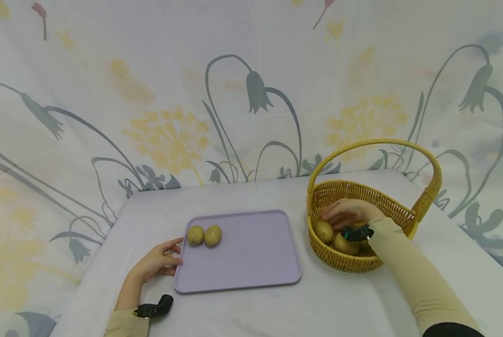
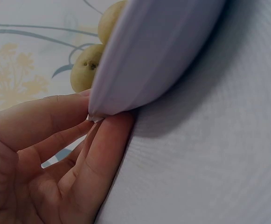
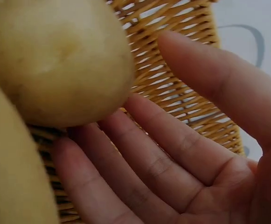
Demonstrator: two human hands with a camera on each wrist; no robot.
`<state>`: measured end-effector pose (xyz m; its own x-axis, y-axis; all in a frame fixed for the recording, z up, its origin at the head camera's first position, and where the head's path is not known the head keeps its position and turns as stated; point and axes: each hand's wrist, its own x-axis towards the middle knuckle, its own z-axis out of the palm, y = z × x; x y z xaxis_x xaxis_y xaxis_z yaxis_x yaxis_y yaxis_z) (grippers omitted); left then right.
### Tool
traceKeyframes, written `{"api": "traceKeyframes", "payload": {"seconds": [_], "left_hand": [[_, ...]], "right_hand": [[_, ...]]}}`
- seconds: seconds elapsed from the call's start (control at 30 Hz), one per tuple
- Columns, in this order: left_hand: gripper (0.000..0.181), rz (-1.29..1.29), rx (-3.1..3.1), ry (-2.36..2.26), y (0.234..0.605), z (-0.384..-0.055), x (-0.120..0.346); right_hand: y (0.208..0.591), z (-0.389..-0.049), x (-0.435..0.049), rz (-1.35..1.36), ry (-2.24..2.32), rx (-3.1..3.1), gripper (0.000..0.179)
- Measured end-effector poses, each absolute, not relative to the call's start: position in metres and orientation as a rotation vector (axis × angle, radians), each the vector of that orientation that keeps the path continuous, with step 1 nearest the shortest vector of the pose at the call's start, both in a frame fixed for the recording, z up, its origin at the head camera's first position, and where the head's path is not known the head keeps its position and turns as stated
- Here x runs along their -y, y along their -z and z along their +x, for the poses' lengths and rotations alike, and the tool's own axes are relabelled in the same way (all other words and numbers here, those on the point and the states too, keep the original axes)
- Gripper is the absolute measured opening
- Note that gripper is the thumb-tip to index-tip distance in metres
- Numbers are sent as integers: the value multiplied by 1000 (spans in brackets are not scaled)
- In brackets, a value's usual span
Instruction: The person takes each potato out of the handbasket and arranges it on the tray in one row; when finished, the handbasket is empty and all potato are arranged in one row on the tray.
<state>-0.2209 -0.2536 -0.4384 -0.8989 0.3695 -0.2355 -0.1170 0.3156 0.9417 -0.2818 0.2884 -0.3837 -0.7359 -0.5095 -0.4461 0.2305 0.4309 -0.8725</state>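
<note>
My left hand [image 1: 160, 258] is at the left edge of a lilac tray [image 1: 251, 248]. In the left wrist view, thumb and fingers [image 2: 109, 149] pinch the tray's rim. Two potatoes, one left [image 1: 195, 235] and one right [image 1: 213, 235], lie side by side in the tray's far left corner. My right hand [image 1: 350, 211] reaches into a yellow wicker basket [image 1: 339, 262]. Its fingers [image 3: 149, 163] are extended at the underside of a potato [image 3: 60, 60], with the thumb held apart. Another potato [image 3: 9, 163] is close by, partly cut off by the view's edge.
The basket's tall arched handle [image 1: 377, 142] rises over my right forearm. A white cloth [image 1: 243, 313] covers the table. Behind it hangs a flower-printed curtain [image 1: 171, 70]. The tray and basket stand apart, the basket to the right.
</note>
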Motion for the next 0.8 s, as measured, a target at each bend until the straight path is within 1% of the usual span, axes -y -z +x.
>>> {"api": "traceKeyframes", "payload": {"seconds": [0.2, 0.43, 0.67, 0.8], "left_hand": [[76, 227, -2178, -1614, 438, -221, 254], [77, 222, -2173, -1614, 438, -222, 253], [76, 215, -2172, -1605, 436, -221, 252], [76, 213, -2164, -1607, 436, -221, 252]], "right_hand": [[386, -281, -282, -155, 1330, -1986, 41], [386, -280, -277, -181, 1230, -2027, 48], [387, -282, -276, -157, 1225, -1986, 54], [388, -283, -277, -158, 1258, -1960, 51]]}}
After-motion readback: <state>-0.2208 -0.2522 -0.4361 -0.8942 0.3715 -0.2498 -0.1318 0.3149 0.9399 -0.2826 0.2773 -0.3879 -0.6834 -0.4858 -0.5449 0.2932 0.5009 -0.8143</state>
